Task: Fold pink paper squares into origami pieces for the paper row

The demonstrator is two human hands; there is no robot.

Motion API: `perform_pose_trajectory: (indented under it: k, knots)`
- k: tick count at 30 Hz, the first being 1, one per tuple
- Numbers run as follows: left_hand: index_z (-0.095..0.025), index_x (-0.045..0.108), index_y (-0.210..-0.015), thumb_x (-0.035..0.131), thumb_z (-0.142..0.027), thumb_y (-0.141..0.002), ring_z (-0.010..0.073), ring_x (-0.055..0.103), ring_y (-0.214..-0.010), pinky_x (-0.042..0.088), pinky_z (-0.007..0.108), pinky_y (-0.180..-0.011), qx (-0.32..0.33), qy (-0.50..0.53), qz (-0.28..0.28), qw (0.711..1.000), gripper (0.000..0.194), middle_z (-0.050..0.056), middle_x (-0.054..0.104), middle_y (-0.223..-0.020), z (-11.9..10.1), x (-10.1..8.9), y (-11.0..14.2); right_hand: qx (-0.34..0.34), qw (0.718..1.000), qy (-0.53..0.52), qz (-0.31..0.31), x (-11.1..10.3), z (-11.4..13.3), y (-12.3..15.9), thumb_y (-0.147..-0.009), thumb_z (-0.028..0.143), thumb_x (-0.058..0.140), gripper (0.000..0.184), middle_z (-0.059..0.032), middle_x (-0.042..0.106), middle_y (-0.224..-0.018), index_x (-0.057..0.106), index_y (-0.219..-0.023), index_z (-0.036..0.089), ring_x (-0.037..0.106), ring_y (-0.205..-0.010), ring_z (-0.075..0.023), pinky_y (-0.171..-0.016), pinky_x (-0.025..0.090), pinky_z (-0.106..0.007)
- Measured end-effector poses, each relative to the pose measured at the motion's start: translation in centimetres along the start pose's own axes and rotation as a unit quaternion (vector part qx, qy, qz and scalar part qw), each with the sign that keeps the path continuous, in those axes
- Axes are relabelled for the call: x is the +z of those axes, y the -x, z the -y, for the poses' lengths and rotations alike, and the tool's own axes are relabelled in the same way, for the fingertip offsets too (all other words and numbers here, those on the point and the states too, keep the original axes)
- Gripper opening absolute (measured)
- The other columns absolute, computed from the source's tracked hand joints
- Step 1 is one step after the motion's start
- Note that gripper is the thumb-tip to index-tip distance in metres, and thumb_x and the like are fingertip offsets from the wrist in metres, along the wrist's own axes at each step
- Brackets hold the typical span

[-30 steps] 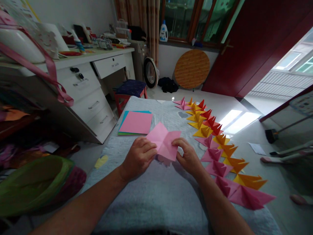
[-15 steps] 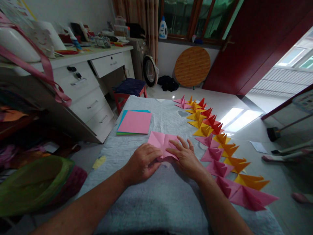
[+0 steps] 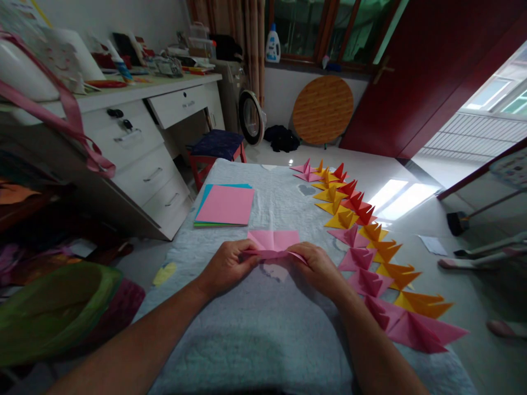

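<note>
At the far left, a bin with a green liner (image 3: 94,312) stands below a white desk (image 3: 138,159) with drawers. A red stool (image 3: 217,145) with a dark blue seat is near the far left corner of the cloth-covered table (image 3: 263,334). On the cloth lies a stack of square sheets (image 3: 226,204), pink on top, with blue and green edges showing beneath. Just nearer the viewer, the left hand (image 3: 225,267) has its fingers closed, pinching the left end of a pink paper (image 3: 273,240). This paper spans the gap between the hands near the middle of the table, its near edge folded into a narrow band, a crease running through the far part. The right hand (image 3: 320,267) grips the right end, fingers curled together. Farther right, folded paper cranes (image 3: 357,259) in pink, yellow, orange and red run in two rows along the table's right side
</note>
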State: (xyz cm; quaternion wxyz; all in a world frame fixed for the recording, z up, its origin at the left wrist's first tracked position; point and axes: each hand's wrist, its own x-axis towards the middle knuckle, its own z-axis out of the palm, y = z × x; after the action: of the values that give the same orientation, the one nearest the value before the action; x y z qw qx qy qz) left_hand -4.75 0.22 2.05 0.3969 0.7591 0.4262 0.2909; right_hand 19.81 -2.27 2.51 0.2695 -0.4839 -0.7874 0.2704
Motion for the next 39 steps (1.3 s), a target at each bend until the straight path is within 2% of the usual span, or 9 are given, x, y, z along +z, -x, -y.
perform_pose_trajectory:
  k: [4,7,11,13,16,18,22,28,39]
  knots:
    - [-0.016,0.064,-0.078,0.06,-0.032,-0.087,0.0129,0.055,-0.064,0.04,0.022,-0.059,-0.038,0.005,-0.021,0.999,0.019,-0.002,0.059,-0.067,-0.3,0.1,0.2,0.082,0.996,-0.015,-0.008,-0.1,0.2,0.1,-0.093,0.024,0.048,0.025,0.0006,0.063,-0.067,0.064,-0.074,0.018,0.057,-0.064,-0.0141,-0.061,0.038,-0.025]
    - [-0.018,0.063,-0.094,0.063,-0.031,-0.084,0.0125,0.055,-0.064,0.041,0.022,-0.061,-0.057,-0.003,-0.051,0.997,0.016,-0.003,0.059,-0.073,0.1,0.4,0.1,0.124,0.991,-0.031,-0.037,0.3,-0.2,0.1,-0.09,0.028,0.05,0.024,0.0039,0.052,-0.06,0.054,-0.068,0.019,0.048,-0.057,-0.012,-0.056,0.031,-0.024]
    - [-0.02,0.051,-0.122,0.063,-0.029,-0.08,0.012,0.05,-0.054,0.036,0.022,-0.054,-0.086,-0.031,-0.059,0.994,0.045,-0.008,0.054,-0.066,0.5,0.6,0.1,0.158,0.984,-0.029,-0.071,1.0,-0.9,-0.1,-0.087,0.029,0.051,0.021,0.0049,0.048,-0.059,0.049,-0.068,0.021,0.044,-0.056,-0.0118,-0.054,0.028,-0.024]
    - [-0.02,0.049,-0.126,0.062,-0.028,-0.08,0.0124,0.05,-0.052,0.035,0.022,-0.054,-0.083,-0.058,-0.057,0.993,0.048,-0.008,0.053,-0.063,0.4,0.6,0.2,0.166,0.982,-0.019,-0.083,1.3,-1.0,-0.2,-0.086,0.029,0.052,0.021,0.005,0.047,-0.058,0.047,-0.067,0.021,0.044,-0.055,-0.012,-0.054,0.027,-0.025]
    - [-0.02,0.058,-0.115,0.058,-0.027,-0.082,0.0129,0.052,-0.055,0.037,0.024,-0.057,-0.067,-0.098,-0.046,0.992,0.034,-0.006,0.057,-0.067,0.0,0.4,0.3,0.178,0.98,-0.008,-0.09,1.6,-0.8,-0.4,-0.084,0.028,0.054,0.017,0.0038,0.052,-0.06,0.049,-0.069,0.021,0.046,-0.057,-0.0129,-0.054,0.028,-0.025]
    - [-0.02,0.064,-0.101,0.055,-0.026,-0.084,0.0137,0.055,-0.059,0.039,0.025,-0.06,-0.062,-0.115,-0.036,0.991,0.02,-0.003,0.063,-0.072,-0.3,0.3,0.3,0.186,0.978,-0.006,-0.09,1.8,-0.6,-0.5,-0.084,0.028,0.054,0.008,0.0033,0.056,-0.062,0.054,-0.081,0.021,0.049,-0.057,-0.0139,-0.055,0.029,-0.025]
    - [-0.02,0.065,-0.084,0.053,-0.02,-0.085,0.0162,0.06,-0.064,0.04,0.026,-0.063,-0.07,-0.165,-0.032,0.983,0.013,0.0,0.067,-0.073,-0.4,0.5,0.5,0.193,0.976,0.022,-0.1,2.2,-0.3,-0.6,-0.084,0.028,0.053,0.026,0.0053,0.055,-0.058,0.057,-0.108,0.018,0.05,-0.053,-0.0153,-0.055,0.028,-0.026]
    - [-0.02,0.065,-0.087,0.055,-0.015,-0.086,0.0192,0.065,-0.072,0.042,0.028,-0.068,-0.067,-0.248,-0.014,0.966,0.011,0.002,0.07,-0.079,-0.3,1.0,0.7,0.188,0.976,0.05,-0.103,2.4,-0.5,-0.6,-0.083,0.027,0.052,0.032,0.0048,0.055,-0.06,0.056,-0.113,0.017,0.052,-0.056,-0.016,-0.057,0.031,-0.026]
    - [-0.019,0.065,-0.09,0.053,-0.017,-0.094,0.0195,0.067,-0.081,0.049,0.03,-0.074,0.023,-0.318,-0.046,0.947,0.013,0.004,0.071,-0.087,0.1,1.8,-0.3,0.19,0.971,0.035,-0.138,1.3,-0.8,-0.2,-0.083,0.025,0.05,0.038,0.0046,0.058,-0.061,0.056,-0.119,0.014,0.052,-0.056,-0.016,-0.06,0.034,-0.028]
